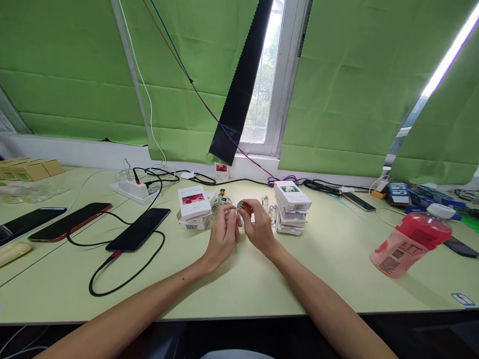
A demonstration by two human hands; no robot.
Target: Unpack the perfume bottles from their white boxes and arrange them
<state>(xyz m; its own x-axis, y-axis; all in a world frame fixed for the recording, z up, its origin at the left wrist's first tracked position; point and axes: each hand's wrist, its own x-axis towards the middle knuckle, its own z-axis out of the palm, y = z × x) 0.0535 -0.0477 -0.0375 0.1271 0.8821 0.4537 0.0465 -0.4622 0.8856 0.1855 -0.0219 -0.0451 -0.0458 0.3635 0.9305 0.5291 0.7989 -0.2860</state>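
Note:
Both hands meet over the pale table (239, 294), near the middle. My right hand (258, 227) is closed on a small gold cap (245, 206) with a greyish end. Against it, my left hand (223, 230) has its fingers curled together round something small and clear, mostly hidden by the fingers. Behind the left hand stand glass bottles, one with a dark and gold top (222, 193). Small glass bottles (273, 214) stand just right of my right hand. White boxes with a red picture (194, 202) are stacked at the left, and a taller stack of white boxes (293, 197) is at the right.
Phones (139, 229) with black cables lie on the left, near a white power strip (132, 189). A pink drink bottle (411, 242) lies tilted at the right. Cables run along the back wall, and another phone (358, 201) lies at the back right.

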